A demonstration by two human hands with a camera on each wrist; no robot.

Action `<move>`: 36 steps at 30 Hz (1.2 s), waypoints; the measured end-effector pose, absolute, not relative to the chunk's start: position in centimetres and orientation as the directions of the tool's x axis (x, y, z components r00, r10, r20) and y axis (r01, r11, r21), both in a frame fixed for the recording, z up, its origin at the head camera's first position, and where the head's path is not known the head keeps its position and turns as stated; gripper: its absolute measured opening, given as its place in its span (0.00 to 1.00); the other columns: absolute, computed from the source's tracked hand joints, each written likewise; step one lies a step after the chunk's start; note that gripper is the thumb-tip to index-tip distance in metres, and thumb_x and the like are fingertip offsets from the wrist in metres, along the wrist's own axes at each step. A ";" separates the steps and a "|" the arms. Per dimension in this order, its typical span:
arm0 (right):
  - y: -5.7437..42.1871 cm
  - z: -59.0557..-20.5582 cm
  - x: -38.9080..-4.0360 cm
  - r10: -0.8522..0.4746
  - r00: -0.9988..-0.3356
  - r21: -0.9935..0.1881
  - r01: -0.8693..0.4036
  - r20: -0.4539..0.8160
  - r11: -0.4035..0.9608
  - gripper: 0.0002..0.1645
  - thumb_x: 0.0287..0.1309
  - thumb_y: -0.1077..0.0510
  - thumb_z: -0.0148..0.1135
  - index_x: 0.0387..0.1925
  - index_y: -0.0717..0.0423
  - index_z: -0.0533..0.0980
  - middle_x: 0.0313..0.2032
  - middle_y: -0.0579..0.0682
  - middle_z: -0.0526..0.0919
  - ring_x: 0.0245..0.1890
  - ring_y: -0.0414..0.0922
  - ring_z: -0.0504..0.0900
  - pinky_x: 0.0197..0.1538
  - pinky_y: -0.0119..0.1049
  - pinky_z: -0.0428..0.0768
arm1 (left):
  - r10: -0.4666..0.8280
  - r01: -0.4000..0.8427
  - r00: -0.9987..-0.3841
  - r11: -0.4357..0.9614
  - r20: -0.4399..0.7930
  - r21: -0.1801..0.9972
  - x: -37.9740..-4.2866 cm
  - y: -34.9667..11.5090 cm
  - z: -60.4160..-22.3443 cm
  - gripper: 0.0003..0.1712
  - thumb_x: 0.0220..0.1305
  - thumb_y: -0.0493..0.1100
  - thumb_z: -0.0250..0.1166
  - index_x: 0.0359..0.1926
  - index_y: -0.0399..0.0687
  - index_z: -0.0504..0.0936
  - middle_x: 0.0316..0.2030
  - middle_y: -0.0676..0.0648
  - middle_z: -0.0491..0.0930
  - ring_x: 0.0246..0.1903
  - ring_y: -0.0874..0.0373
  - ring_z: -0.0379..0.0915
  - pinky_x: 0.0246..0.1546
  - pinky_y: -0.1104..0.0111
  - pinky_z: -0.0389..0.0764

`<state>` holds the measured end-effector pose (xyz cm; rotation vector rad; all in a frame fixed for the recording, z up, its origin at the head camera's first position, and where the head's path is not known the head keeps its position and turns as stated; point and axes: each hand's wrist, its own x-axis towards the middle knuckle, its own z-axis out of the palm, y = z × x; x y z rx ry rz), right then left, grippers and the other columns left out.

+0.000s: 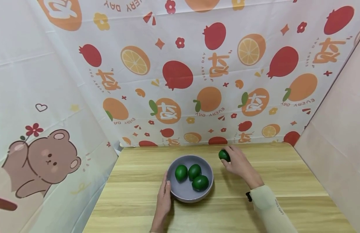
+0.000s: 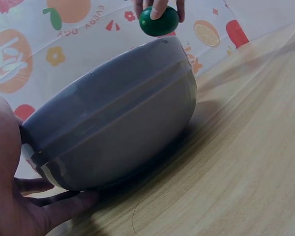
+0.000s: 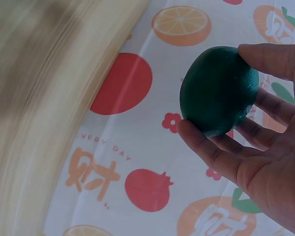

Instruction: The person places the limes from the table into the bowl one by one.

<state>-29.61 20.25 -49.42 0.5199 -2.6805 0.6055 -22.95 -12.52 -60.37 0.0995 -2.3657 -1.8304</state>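
A grey bowl (image 1: 188, 198) stands on the wooden table with a lime (image 1: 181, 173), a second lime (image 1: 194, 171) and a third lime (image 1: 200, 183) inside. My left hand (image 1: 164, 198) holds the bowl's left side; in the left wrist view its fingers (image 2: 64, 209) reach under the bowl's lower wall (image 2: 123, 132). To the right of the bowl, my right hand (image 1: 239, 163) grips another lime (image 1: 224, 155). The right wrist view shows this lime (image 3: 219, 91) pinched between thumb and fingertips, above the table and apart from the bowl.
The wooden table (image 1: 133, 194) ends at the back against an upright sheet (image 1: 185, 106) printed with fruit. A bear-printed sheet (image 1: 89, 129) hangs on the left, and a pale sheet (image 1: 337, 129) closes the right side.
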 end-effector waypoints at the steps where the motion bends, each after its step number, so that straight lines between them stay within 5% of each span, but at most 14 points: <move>1: 20.1 -49.3 -29.6 -0.274 -0.875 -0.343 -0.420 0.400 0.840 0.26 0.56 0.57 0.73 0.56 0.58 0.77 0.51 0.60 0.80 0.49 0.56 0.79 0.50 0.55 0.84 | -0.143 0.040 -0.987 0.252 0.079 0.967 -23.0 -12.5 -60.3 0.29 0.84 0.50 0.39 0.81 0.58 0.53 0.81 0.46 0.52 0.80 0.46 0.47 0.80 0.52 0.51; 9: 18.7 -48.8 -29.5 -0.295 -0.882 -0.360 -0.427 0.368 0.829 0.28 0.57 0.56 0.73 0.58 0.57 0.76 0.56 0.60 0.80 0.54 0.57 0.79 0.55 0.56 0.84 | -0.147 0.032 -0.987 0.258 0.072 0.966 -22.8 -12.5 -60.5 0.31 0.83 0.52 0.39 0.81 0.53 0.53 0.81 0.46 0.52 0.80 0.44 0.46 0.80 0.48 0.50; 36: 12.6 -49.1 -28.8 -0.390 -0.875 -0.434 -0.482 0.287 0.761 0.26 0.62 0.52 0.70 0.60 0.50 0.75 0.60 0.55 0.78 0.58 0.53 0.77 0.62 0.54 0.82 | -0.164 0.027 -0.984 0.237 0.068 0.971 -23.0 -12.0 -60.3 0.29 0.83 0.52 0.41 0.80 0.59 0.55 0.80 0.48 0.53 0.80 0.43 0.48 0.80 0.47 0.51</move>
